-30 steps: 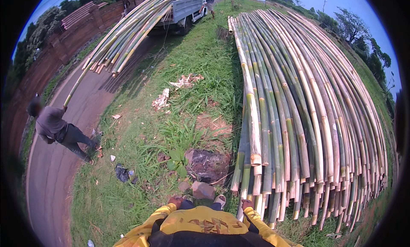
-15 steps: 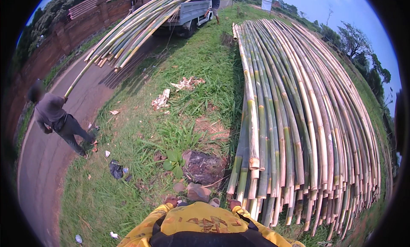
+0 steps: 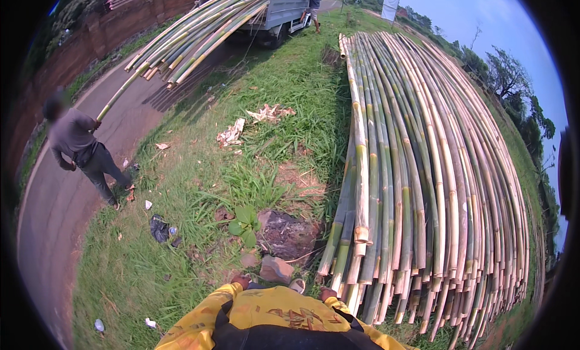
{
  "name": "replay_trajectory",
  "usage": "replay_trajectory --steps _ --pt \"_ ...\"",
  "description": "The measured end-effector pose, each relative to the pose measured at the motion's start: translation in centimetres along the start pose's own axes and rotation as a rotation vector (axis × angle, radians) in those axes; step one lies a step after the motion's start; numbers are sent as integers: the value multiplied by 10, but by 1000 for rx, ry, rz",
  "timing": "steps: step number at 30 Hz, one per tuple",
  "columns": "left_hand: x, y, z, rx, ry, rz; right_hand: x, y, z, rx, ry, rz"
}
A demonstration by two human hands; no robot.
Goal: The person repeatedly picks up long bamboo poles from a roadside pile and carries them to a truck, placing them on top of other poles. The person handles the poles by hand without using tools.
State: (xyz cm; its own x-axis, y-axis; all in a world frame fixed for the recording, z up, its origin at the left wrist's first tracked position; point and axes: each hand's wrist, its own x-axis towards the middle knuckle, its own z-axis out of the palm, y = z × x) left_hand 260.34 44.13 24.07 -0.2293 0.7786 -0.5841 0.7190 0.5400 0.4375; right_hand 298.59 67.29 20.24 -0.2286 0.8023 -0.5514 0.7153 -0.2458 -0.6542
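At nine to ten o'clock in my view a person in a grey top (image 3: 74, 132) stands by the road (image 3: 51, 205), one hand at the end of a long bamboo pole slanting up toward a bundle. Near eight o'clock a black plastic bag (image 3: 159, 228) lies on the grass (image 3: 193, 229). At eleven o'clock the bundle of bamboo poles (image 3: 205, 35) sticks out of the back of a grey-sided truck (image 3: 286, 12) at twelve. My left hand (image 3: 240, 281) is low, toward seven o'clock, below a yellow sleeve; I can't tell from here whether its fingers are spread or pressed together. Nearest it, at six o'clock, sits a pinkish-grey stone (image 3: 277, 269), with a larger dark rock (image 3: 289, 234) just above. My right hand (image 3: 327, 294), between five and six o'clock, is near the lower pole ends; I can't tell how its fingers stand or whether they touch bamboo. The pile of bamboo poles (image 3: 426, 168), green and pale, fills one to five o'clock, its cut ends toward me. A white signboard (image 3: 390, 4) rises at one o'clock.
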Motion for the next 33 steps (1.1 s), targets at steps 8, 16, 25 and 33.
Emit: replay_trajectory --steps 8,16,25,33 --pt "5 9 -13 -392 -70 -242 -18 -35 -24 -808 -233 -397" --pt "17 12 -12 -645 73 -415 8 -2 -26 -527 -238 -88" --pt "29 12 -13 -522 34 -296 38 42 -11 -43 -107 -60" --pt "28 -13 1 -131 -21 4 -10 -43 -10 437 2 265"
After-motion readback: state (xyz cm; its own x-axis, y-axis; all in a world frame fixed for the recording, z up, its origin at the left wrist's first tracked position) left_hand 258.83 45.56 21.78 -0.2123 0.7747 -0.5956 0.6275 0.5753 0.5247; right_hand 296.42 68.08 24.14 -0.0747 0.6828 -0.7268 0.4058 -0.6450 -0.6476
